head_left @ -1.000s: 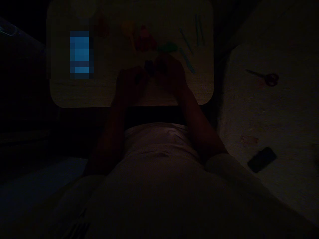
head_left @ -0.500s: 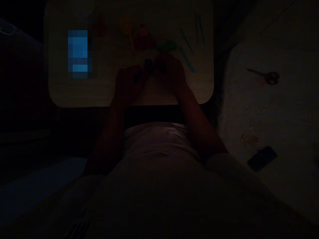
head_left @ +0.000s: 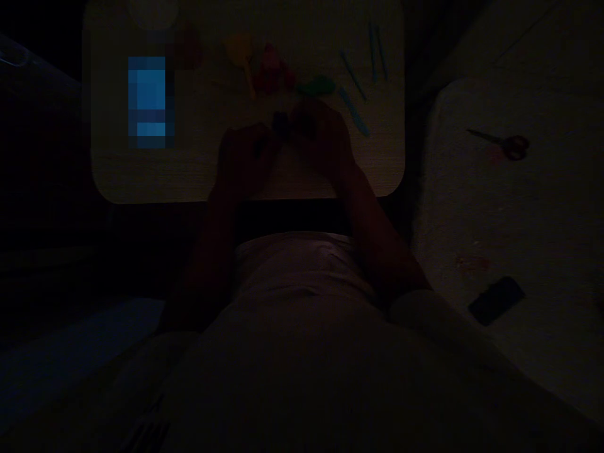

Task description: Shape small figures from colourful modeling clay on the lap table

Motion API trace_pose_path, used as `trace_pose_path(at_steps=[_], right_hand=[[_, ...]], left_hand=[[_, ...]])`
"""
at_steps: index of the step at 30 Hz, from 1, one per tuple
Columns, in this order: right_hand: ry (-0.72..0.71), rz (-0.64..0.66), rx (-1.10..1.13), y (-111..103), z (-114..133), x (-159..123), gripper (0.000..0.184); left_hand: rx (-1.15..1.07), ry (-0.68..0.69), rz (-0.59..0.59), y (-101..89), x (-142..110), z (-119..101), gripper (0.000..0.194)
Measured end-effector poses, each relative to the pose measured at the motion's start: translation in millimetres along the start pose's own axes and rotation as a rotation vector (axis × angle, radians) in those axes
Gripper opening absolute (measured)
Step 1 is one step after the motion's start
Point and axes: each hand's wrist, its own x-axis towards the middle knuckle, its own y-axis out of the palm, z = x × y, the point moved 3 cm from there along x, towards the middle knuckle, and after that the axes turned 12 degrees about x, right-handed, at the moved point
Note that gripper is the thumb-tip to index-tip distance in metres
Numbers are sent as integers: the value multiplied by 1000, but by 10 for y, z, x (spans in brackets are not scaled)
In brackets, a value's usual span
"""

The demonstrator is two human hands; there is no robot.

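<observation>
The scene is very dark. Between my two hands, above the small wooden-topped table, is a small dark lump; its kind and exact colour cannot be made out. My left hand has its fingers curled, with the fingertips at the lump's left side. On its right side, my right hand is closed with bent fingers against it. Just beyond the right hand lies a green lump. A red shaped piece with a pinkish top sits to its left, near a yellow-orange piece with a thin stem.
Several thin blue tools lie at the table's right. A pixelated blue-lit patch covers something at left. A faint pale round thing is at the far edge. On the pale surface at right are scissors and a dark phone-like slab.
Both hands stay almost in the same place around the dark lump. The coloured pieces on the table show slightly more clearly now.
</observation>
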Motion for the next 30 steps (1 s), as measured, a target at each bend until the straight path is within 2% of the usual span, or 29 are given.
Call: trace_pose_path(at_steps=[5,9,12,16,21,24,30], right_hand=[[6,14,24,-14,23,-11,11],[-23,8,14,-18,49,-19,9],[15,11,11,-11,33,-5,12],[55,25,47,-2,24,6,15],[-13,-5,67,-4,27,-5,15],[6,-5,48,12,-31,17,20],[-9,16,23,6,-8,8,12]], left_hand=[[-4,5,-35,13,-8,10,31],[-37,13,-39,4,-8,-10,38],[-23,31,-39,-25,-12,-47,38],[-29,20,-64,-31,-13,-43,30],[-47,6,39,100,13,67,38],[-25,-10,47,127,20,95,43],[-22,22,-59,-3,-6,-7,28]])
